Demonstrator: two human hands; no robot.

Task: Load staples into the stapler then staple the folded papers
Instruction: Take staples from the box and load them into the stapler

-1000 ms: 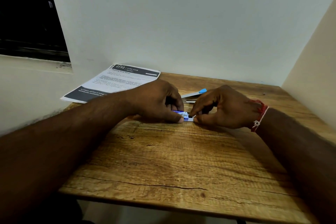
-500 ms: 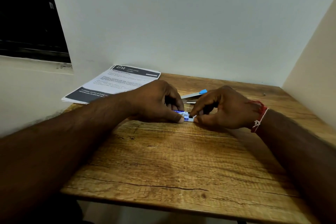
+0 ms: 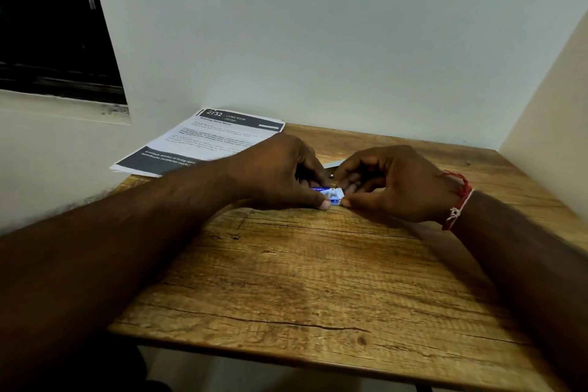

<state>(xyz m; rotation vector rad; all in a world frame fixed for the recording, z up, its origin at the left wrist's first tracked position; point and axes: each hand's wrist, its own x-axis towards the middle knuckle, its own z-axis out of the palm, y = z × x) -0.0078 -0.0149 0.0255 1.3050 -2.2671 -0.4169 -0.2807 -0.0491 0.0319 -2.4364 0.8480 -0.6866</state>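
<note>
At far left, the printed papers [image 3: 203, 140] lie flat on the back corner of the wooden bench [image 3: 318, 280], one edge hanging over the side toward the wall. They sit well apart from the work, likely parked there until the stapling step, which has not begun.

Next comes the left hand [image 3: 280, 172], resting on the bench with fingers curled and the thumb tip pressed down on the near left end of a small blue-and-white staple box [image 3: 329, 193]. That low, braced grip probably keeps the little box from sliding while the other hand works on it.

The box itself lies on the bench between the two hands, mostly covered by fingers; whether it is open yet cannot be told.

Just behind the hands a thin grey sliver [image 3: 334, 164] shows on the bench; it may be part of the stapler, but too little is visible to say. It seems kept close for loading.

To the right, the right hand [image 3: 391, 184], with a red-and-white thread bracelet [image 3: 458, 200] at the wrist, pinches the right end of the box between thumb and bent fingers, as if to pull out the tray or a strip of staples. My judgement: the task is at its first stage, getting staples out, with loading and stapling both ahead
</note>
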